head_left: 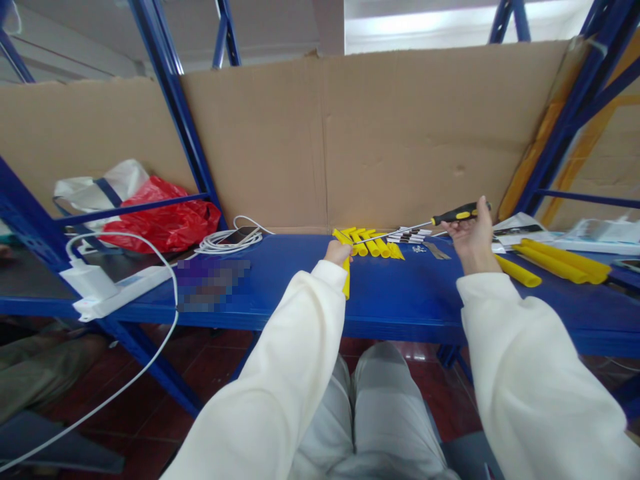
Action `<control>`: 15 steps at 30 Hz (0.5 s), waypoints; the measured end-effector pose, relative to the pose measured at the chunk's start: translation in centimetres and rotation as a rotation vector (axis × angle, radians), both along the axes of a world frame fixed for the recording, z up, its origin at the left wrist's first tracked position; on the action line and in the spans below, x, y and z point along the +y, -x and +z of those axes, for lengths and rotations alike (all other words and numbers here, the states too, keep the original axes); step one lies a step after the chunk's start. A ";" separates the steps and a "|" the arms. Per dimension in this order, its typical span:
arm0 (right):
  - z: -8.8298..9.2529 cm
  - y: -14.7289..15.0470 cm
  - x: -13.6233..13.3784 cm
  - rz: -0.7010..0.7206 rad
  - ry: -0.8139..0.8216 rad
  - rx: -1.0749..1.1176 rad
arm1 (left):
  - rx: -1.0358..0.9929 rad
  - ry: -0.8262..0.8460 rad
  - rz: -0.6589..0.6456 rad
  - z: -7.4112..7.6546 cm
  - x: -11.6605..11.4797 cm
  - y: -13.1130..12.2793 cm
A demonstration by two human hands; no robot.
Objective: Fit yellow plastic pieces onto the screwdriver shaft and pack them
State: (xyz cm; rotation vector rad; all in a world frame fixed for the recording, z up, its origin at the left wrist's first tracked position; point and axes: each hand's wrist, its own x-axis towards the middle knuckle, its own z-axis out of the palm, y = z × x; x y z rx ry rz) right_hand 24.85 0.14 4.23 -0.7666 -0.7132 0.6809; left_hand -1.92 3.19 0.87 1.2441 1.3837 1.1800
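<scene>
Screwdriver (459, 215): handle clamped in R hand (473, 235) fingers, held just above the bench (280, 280), shaft pointing left toward yellow row (373, 245). L hand (337, 253): fingers closed on yellow piece (347, 281) at the row's left end, bench front-centre. Screws (419, 249) beside the row. Yellow bars (560, 261) far right. Cable coil (227, 241), red bag (165, 220), power strip (115, 288) to the left.

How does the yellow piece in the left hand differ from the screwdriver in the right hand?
The plain yellow plastic piece in the left hand is one colour throughout; the screwdriver in the right hand has a black-and-yellow handle and a thin metal shaft. The yellow piece points toward the person, low at the blue metal shelf; the screwdriver is raised, nearly level, shaft pointing left. Both are long, each held in one hand.
</scene>
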 end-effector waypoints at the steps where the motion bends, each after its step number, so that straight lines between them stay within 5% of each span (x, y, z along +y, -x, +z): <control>1: 0.1 -0.1 0.0 0.026 0.004 0.064 | 0.008 -0.003 0.003 0.0 0.0 0.0; 6: 0.1 0.1 0.3 0.055 -0.008 0.311 | 0.026 -0.028 0.009 0.1 -0.2 -0.1; 15: -0.4 0.6 0.9 -0.130 0.019 0.248 | 0.192 -0.064 -0.002 -0.6 0.9 0.3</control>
